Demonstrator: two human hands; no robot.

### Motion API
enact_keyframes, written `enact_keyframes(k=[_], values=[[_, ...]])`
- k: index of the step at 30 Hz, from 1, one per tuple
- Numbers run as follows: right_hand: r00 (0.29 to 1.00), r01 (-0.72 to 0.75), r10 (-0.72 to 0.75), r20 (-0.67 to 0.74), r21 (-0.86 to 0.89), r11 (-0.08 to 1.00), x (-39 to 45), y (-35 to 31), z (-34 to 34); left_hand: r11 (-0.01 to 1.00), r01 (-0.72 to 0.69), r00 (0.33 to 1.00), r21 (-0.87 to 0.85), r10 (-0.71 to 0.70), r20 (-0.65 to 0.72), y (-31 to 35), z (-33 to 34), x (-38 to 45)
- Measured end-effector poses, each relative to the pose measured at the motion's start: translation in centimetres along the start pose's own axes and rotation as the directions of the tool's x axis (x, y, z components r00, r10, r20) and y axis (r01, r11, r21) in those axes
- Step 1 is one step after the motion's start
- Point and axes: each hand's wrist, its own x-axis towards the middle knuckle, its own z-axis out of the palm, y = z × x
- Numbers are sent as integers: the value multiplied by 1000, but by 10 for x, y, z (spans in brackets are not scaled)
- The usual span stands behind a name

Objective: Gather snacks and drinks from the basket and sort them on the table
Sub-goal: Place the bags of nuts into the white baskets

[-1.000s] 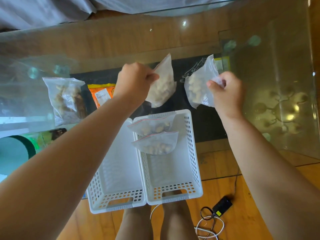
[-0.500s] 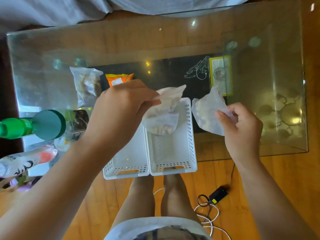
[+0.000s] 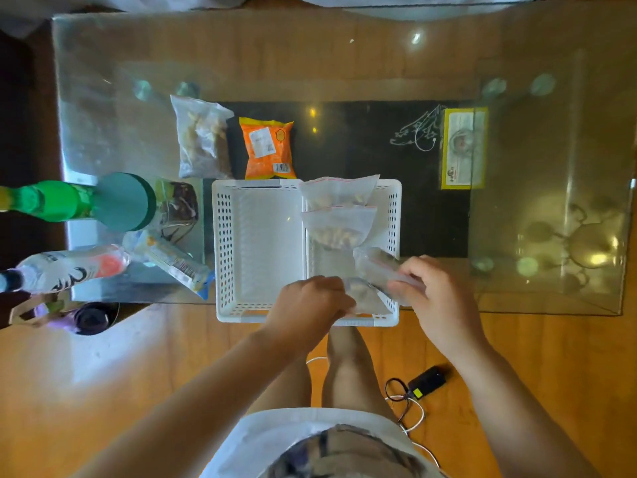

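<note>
Now both hands work at six o'clock in the basket (image 3: pixel 393 201): left hand (image 3: pixel 310 305) and right hand (image 3: pixel 437 298) fingers curled, pinching clear snack bags (image 3: pixel 374 276).

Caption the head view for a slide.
Both hands hold clear snack bags over the white basket.

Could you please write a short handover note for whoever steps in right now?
Left hand and right hand each grip a clear zip bag over the near end of the white basket's right compartment.
Still in that compartment: two more zip bags.
Already on the glass table: orange packet, clear snack bag, bottles at left.
Left: the held bags and the two in the basket.
</note>
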Motion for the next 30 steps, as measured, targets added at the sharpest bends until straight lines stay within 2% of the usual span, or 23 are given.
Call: enact_keyframes(k=[3, 7, 11, 13, 16, 18, 21, 24, 30], values=[[992, 42, -35, 123, -50, 998, 9, -3, 19, 998, -3, 999, 65, 0, 45, -2, 27, 13], [970, 98, -66, 235, -124, 987, 29, -5, 46, 995, 73, 982, 75, -85, 166, -6, 47, 30], [944, 67, -34, 327, -89, 994, 53, 0, 73, 990, 105, 969, 97, -123, 214, -14, 61, 38], [936, 41, -15, 351, -67, 997, 64, 3, 82, 993, 107, 975, 56, -116, 190, -20, 62, 37], [950, 45, -19, 313, -75, 996, 77, 7, 86, 993, 120, 985, 14, -121, 125, -32, 62, 31], [955, 40, -11, 298, -93, 995, 81, 8, 87, 978, 211, 971, 7, -210, 112, -42, 60, 28], [920, 8, 35, 390, -107, 994, 81, 11, 85, 951, 309, 945, -10, -306, 118, -51, 55, 26], [893, 13, 32, 450, -97, 995, 80, 14, 83, 948, 313, 948, -57, -308, 82, -50, 51, 26], [908, 7, 42, 416, -116, 993, 77, 12, 82, 933, 339, 941, -121, -337, 41, -54, 52, 27]])
